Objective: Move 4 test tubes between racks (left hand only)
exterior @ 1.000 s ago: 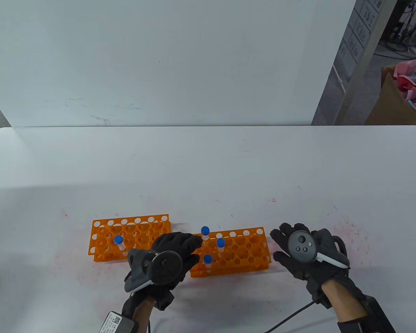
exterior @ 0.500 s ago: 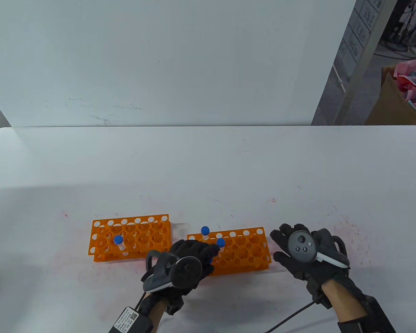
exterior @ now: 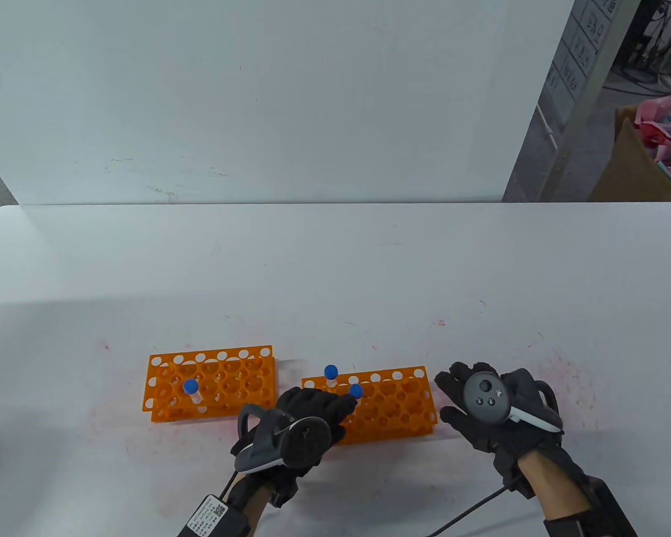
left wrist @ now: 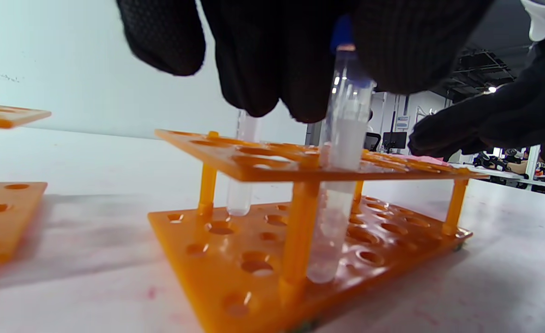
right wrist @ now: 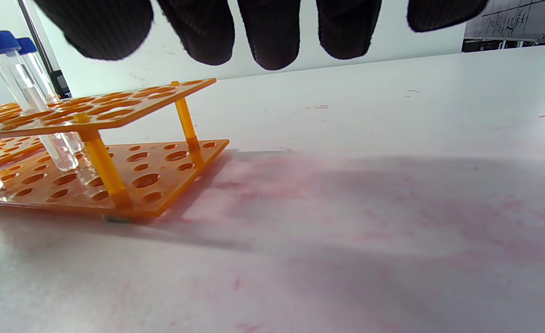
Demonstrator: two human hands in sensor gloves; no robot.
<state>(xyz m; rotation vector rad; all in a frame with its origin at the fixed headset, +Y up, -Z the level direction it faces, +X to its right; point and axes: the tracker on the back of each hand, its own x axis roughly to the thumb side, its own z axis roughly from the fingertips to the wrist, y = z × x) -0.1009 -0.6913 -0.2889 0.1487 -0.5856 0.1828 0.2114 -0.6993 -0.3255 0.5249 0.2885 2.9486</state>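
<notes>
Two orange racks stand near the table's front edge. The left rack (exterior: pixel 229 375) holds one blue-capped tube (exterior: pixel 192 389). The right rack (exterior: pixel 397 408) holds two visible tubes, one at the back (exterior: pixel 330 375) and one beside my fingers (exterior: pixel 356 391). My left hand (exterior: pixel 319 405) is over the right rack's front left corner. In the left wrist view its fingers (left wrist: pixel 406 51) pinch the top of a clear tube (left wrist: pixel 341 152) that stands in the rack (left wrist: pixel 263 259). My right hand (exterior: pixel 469 403) rests open on the table to the right of the rack, holding nothing.
A white wall panel (exterior: pixel 257 100) stands behind the table. A cardboard box (exterior: pixel 643 162) with coloured paper sits off the back right. A cable (exterior: pixel 469 509) trails from my right wrist. Faint pink stains mark the tabletop (right wrist: pixel 346 208).
My left hand moved right from between the racks onto the right rack's front left corner and closed on the front tube, which it now hides in the table view. The right hand stayed still.
</notes>
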